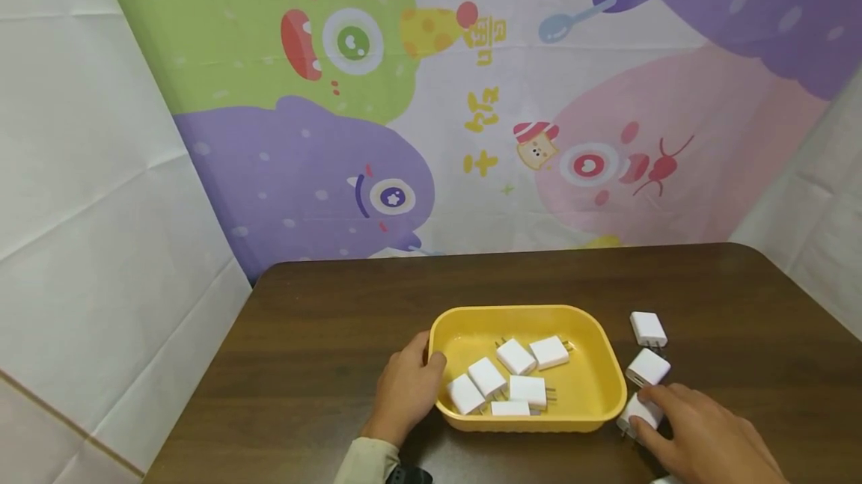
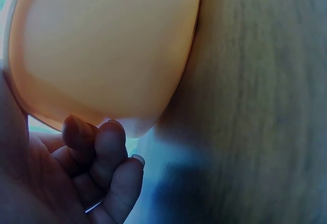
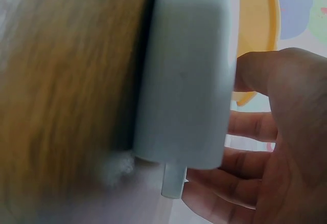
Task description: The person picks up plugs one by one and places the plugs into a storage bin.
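A yellow plastic bin (image 1: pixel 592 387) stands on the table with several white charger plugs (image 1: pixel 528 390) lying in it. My left hand (image 1: pixel 407 387) grips the bin's left end, thumb over the rim and fingers curled against the outside wall, as the left wrist view also shows (image 2: pixel 102 157). Just right of the bin, my right hand (image 1: pixel 714 435) pinches a white charger plug (image 1: pixel 638 415) between thumb and index finger, close over the table. A white charger plug (image 3: pixel 186 75) fills the middle of the right wrist view, hiding part of the fingers (image 3: pixel 250 124) behind it.
Two more charger plugs, one nearer (image 1: pixel 648 367) and one farther (image 1: pixel 648 328), lie in a row beyond the right hand. A white corner of another object (image 1: pixel 665 479) shows at the bottom edge. Behind the brown table (image 1: pixel 350 319) hangs a cartoon-printed cloth (image 1: pixel 458 222).
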The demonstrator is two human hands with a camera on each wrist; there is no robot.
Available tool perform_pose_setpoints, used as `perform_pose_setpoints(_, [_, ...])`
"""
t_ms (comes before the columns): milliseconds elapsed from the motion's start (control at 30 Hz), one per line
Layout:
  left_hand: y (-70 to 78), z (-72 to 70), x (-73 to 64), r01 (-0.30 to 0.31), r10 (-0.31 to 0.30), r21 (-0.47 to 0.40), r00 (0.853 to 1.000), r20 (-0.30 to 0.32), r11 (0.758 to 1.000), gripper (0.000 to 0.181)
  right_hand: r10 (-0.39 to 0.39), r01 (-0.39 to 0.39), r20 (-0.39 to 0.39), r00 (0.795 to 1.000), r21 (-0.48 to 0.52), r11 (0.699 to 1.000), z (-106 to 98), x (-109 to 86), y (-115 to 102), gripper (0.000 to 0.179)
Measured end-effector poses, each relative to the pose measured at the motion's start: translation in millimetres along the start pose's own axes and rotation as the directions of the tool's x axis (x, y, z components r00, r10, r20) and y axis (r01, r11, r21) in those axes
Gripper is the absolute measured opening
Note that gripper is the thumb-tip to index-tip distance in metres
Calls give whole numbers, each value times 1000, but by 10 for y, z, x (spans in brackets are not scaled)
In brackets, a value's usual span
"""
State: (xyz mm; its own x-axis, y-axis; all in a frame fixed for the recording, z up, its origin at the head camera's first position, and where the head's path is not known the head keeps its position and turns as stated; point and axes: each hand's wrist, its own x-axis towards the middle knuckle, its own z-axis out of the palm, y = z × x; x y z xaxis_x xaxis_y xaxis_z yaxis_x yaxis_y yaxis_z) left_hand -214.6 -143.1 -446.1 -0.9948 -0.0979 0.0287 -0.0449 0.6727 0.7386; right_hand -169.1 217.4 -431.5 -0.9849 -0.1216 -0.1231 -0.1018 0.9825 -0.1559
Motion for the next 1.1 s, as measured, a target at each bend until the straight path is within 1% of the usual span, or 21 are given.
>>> perform_pose_setpoints(233, [-5,1,1,-9,9,4,1000,-8,1000,42,8,-8,13,1000,-3,1000,11,1,-7,69])
perform_pose_setpoints(533, [0,-5,1,-12,12,13,1000,-15,1000,42,2,-2,10,1000,2,1000,33,-7,-4,69])
perform_pose_setpoints(733, [7,-11,7,-8,8,16,1000,11,1000,43,-16,16,-23,1000,8,1000,36,-15,17,65])
perform_pose_setpoints(900, [9,-5,7,-1,1,10,1000,18,1000,43,-19,19,-21,1000,10,1000,42,-12,48,68])
perform_pose_setpoints(1100, [11,-1,13,7,-7,3,1000,11,1000,43,15,-15,5,1000,18,1000,20,1,63,71])
